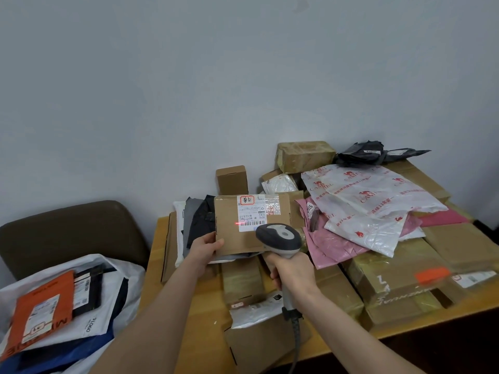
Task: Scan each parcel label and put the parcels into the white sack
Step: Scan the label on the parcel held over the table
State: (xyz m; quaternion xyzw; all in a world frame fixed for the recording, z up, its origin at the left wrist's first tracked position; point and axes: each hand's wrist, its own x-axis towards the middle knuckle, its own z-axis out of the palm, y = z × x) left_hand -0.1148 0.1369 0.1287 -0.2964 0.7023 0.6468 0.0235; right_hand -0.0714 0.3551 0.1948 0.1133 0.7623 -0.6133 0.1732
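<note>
Forearms fill the bottom edge, nearest the lens. Far left: white sack lies open in front of a brown chair, with an orange mailer and a black mailer in its mouth. Next right, the edge of a wooden table. Left hand grips the lower left corner of a cardboard box, thumb on the face, fingers hidden behind. The box is held tilted up over the table's parcel pile, well apart from the sack. I see its white label facing the camera and a red scan line at the barcode's left end. Right of that, a grey scanner points at the label. Right hand is wrapped around the scanner's handle, with the cable hanging below. Far right: white printed bag over a pink mailer, on taped cartons.
</note>
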